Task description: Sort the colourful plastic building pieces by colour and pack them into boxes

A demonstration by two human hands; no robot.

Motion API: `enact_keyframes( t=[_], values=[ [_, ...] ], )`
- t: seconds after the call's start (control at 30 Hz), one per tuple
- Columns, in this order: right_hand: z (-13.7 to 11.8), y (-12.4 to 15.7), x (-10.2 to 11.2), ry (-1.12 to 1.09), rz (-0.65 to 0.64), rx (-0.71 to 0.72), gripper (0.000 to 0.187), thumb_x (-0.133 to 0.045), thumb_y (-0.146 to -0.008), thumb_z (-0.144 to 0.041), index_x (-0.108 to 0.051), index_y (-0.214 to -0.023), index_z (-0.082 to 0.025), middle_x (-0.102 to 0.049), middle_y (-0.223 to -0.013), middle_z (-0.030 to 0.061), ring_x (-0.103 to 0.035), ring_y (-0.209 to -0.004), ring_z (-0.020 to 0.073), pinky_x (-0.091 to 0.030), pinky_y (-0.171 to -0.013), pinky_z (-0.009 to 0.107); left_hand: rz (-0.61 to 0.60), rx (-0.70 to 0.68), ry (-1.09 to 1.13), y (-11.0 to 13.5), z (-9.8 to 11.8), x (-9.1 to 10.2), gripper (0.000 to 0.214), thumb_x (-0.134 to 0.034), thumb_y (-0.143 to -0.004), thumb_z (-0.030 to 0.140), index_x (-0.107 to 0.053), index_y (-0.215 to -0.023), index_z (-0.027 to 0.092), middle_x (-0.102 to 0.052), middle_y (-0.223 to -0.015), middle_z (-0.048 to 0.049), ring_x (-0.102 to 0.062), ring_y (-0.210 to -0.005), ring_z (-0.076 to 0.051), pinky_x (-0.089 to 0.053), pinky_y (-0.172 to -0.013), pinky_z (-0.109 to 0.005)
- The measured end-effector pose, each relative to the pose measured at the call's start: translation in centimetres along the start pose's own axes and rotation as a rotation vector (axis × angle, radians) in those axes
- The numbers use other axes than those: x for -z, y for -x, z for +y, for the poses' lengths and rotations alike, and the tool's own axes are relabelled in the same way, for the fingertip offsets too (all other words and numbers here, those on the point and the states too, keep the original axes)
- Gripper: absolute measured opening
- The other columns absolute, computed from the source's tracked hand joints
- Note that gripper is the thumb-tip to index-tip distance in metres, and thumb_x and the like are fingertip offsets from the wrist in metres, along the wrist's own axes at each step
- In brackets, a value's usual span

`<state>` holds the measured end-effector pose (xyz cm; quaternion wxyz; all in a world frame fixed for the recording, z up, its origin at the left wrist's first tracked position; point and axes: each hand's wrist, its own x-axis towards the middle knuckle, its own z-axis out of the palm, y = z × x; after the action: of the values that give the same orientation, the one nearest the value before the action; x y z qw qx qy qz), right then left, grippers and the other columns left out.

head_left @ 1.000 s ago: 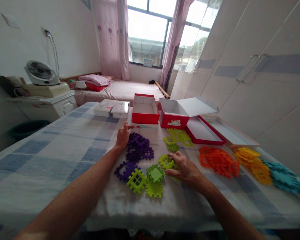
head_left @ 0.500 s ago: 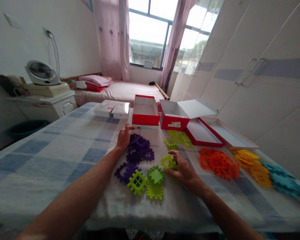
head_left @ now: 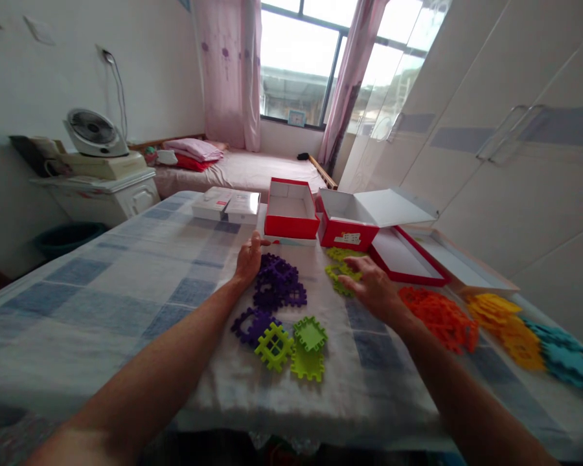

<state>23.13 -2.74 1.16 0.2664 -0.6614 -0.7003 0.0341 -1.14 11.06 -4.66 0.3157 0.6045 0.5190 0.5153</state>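
Note:
My right hand (head_left: 375, 286) has its thumb and fingers around the right edge of a lime-green interlocking tile (head_left: 337, 277), at the front of other lime-green tiles (head_left: 342, 252). The fingers partly cover that tile. My left hand (head_left: 249, 260) is beside a pile of purple tiles (head_left: 274, 278), fingers partly extended near the red box, with nothing seen in it. Closer to me lie a purple tile (head_left: 250, 325), a lime window-shaped tile (head_left: 274, 347) overlapping it, and a light-green tile (head_left: 311, 332) on a lime square tile (head_left: 308, 364).
Behind the tiles stand a red open box (head_left: 291, 226), another red box (head_left: 348, 236) with its lid raised, a red-edged tray (head_left: 408, 257) and white boxes (head_left: 243, 207). Piles of orange (head_left: 437, 317), yellow (head_left: 502, 323) and teal tiles (head_left: 571, 356) line the right side.
My right hand has moved away from me with the lime-green tile, to the other lime-green tiles. My left hand stays near the red box. The whole view has shifted slightly.

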Motion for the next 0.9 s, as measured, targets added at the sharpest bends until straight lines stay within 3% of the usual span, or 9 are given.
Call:
enact_keyframes(
  t=[0.1, 0.2, 0.3, 0.43, 0.57, 0.67, 0.73, 0.8, 0.9],
  values=[
    [-3.6, 4.1, -0.3, -0.169, -0.398, 0.202, 0.054, -0.066, -0.076, -0.038, -0.052, -0.126, -0.023, -0.053, -0.124, 0.0086, -0.054, -0.108, 0.0208, -0.043, -0.095, 0.037, 0.013, 0.001, -0.020, 0.0, 0.0, 0.0, 0.085, -0.011, -0.083, 0.070, -0.073, -0.087, 0.011, -0.070, -0.091, -0.0133, -0.062, -0.088, -0.025, -0.045, -0.084, -0.036],
    [-5.8, 6.8, -0.9, -0.103, -0.530, 0.306, 0.084, -0.080, -0.058, -0.043, -0.045, -0.133, -0.025, -0.046, -0.135, 0.0094, -0.043, -0.123, 0.0278, -0.036, -0.102, 0.046, 0.015, -0.007, -0.031, 0.1, 0.2, 0.1, 0.086, -0.010, -0.084, 0.070, -0.073, -0.087, 0.012, -0.070, -0.089, -0.0133, -0.062, -0.088, -0.026, -0.044, -0.084, -0.037],
    [-6.3, 7.5, -1.5, -0.018, -0.452, 0.322, 0.068, -0.075, -0.067, -0.033, -0.048, -0.129, -0.023, -0.050, -0.131, 0.0093, -0.044, -0.121, 0.0269, -0.037, -0.102, 0.045, 0.009, -0.004, -0.019, 0.1, 0.3, 0.1, 0.087, -0.009, -0.083, 0.070, -0.073, -0.087, 0.011, -0.070, -0.086, -0.0130, -0.062, -0.087, -0.026, -0.045, -0.083, -0.037],
    [-5.6, 7.2, -1.8, -0.016, -0.329, 0.329, 0.038, -0.049, -0.083, -0.014, -0.054, -0.120, -0.020, -0.062, -0.115, 0.0079, -0.054, -0.109, 0.0202, -0.043, -0.095, 0.035, -0.007, 0.000, -0.001, 0.1, 0.3, 0.1, 0.089, -0.009, -0.082, 0.072, -0.073, -0.089, 0.010, -0.069, -0.083, -0.0136, -0.063, -0.086, -0.026, -0.045, -0.083, -0.037],
    [-3.7, 5.9, -1.2, -0.050, -0.214, 0.201, 0.033, -0.043, -0.087, -0.018, -0.054, -0.118, -0.018, -0.067, -0.105, 0.0072, -0.064, -0.092, 0.0177, -0.048, -0.083, 0.030, -0.002, -0.001, 0.002, 0.0, 0.1, 0.1, 0.089, -0.010, -0.082, 0.073, -0.073, -0.088, 0.011, -0.069, -0.082, -0.0131, -0.062, -0.087, -0.026, -0.045, -0.084, -0.037],
    [-1.1, 3.0, 0.2, 0.097, -0.052, 0.042, 0.033, -0.042, -0.089, -0.027, -0.054, -0.119, -0.019, -0.070, -0.091, 0.0074, -0.066, -0.078, 0.0199, -0.049, -0.073, 0.031, -0.002, -0.021, 0.010, 0.0, -0.1, 0.0, 0.088, -0.010, -0.082, 0.073, -0.073, -0.087, 0.011, -0.070, -0.087, -0.0135, -0.062, -0.091, -0.026, -0.044, -0.086, -0.036],
    [0.5, 0.5, 1.3, 0.255, 0.070, -0.030, 0.035, -0.041, -0.089, -0.029, -0.054, -0.120, -0.017, -0.069, -0.095, 0.0112, -0.065, -0.081, 0.0238, -0.048, -0.074, 0.036, -0.005, -0.027, 0.015, 0.0, -0.1, 0.1, 0.088, -0.010, -0.082, 0.073, -0.072, -0.087, 0.012, -0.070, -0.090, -0.0140, -0.062, -0.093, -0.026, -0.044, -0.086, -0.036],
    [1.3, -1.6, 2.1, 0.380, 0.153, -0.034, 0.037, -0.044, -0.089, -0.030, -0.054, -0.121, -0.015, -0.065, -0.108, 0.0160, -0.061, -0.097, 0.0301, -0.046, -0.081, 0.043, -0.004, -0.021, 0.010, 0.1, 0.0, 0.1, 0.088, -0.009, -0.082, 0.072, -0.072, -0.088, 0.011, -0.070, -0.088, -0.0139, -0.062, -0.092, -0.026, -0.044, -0.085, -0.036],
    [-0.2, -2.1, 1.9, 0.381, 0.179, 0.051, 0.040, -0.050, -0.087, -0.033, -0.053, -0.122, -0.015, -0.058, -0.121, 0.0175, -0.050, -0.114, 0.0346, -0.040, -0.090, 0.050, -0.001, -0.007, -0.006, 0.2, 0.2, 0.1, 0.088, -0.009, -0.083, 0.072, -0.073, -0.087, 0.012, -0.069, -0.083, -0.0123, -0.062, -0.089, -0.025, -0.044, -0.083, -0.035]
  ],
)
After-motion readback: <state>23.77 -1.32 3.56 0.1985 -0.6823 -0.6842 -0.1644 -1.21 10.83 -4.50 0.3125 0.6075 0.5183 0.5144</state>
